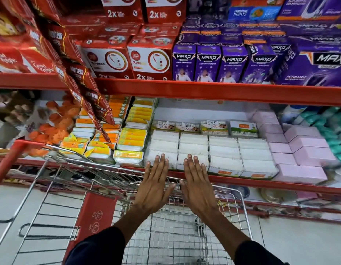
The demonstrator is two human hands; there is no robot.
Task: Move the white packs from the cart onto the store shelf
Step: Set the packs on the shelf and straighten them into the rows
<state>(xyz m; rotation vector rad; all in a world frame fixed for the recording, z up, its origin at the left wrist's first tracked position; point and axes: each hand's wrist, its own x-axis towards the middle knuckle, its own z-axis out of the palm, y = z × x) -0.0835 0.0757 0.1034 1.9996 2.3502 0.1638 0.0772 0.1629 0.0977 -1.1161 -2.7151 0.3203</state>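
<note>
Dark sleeves at bottom centre; both hands flat, fingers spread, gripping nothing: left hand (pixel 153 185) and right hand (pixel 197 186) w/ fingertips on the front white plastic-wrapped packs (pixel 211 152), mid-frame on the red-edged store shelf (pixel 242 181). Packs sit in neat stacked rows, approx. four columns. Wire shopping cart (pixel 171 234) basket below looks empty, so prob. nearly done; only squaring-up left.

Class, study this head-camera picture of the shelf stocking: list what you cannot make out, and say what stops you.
- White packs: label print too small and blurred.
- Cart basket: the arms hide part of the floor, so any remaining packs cannot be ruled out.
- Left hand and right hand: flat and open; palms face away, so contact with the packs is unclear.
- Teal items: blurred and cut by the right edge.
</note>
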